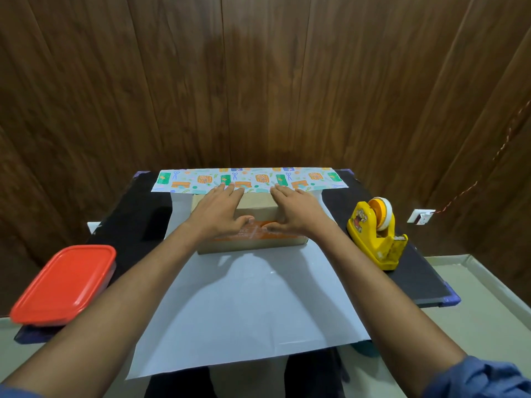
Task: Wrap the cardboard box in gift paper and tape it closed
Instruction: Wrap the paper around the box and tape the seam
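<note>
We see cardboard box sitting on white underside of gift paper, mid-table, toward far end of sheet. Far edge of paper folded over toward us, printed side up, along box's far top edge. Our left hand and right hand lie flat on box top, fingers straight, fingertips on printed fold, thumbs near each other. Yellow tape dispenser right of paper on black mat. Red-lidded container at left.
</note>
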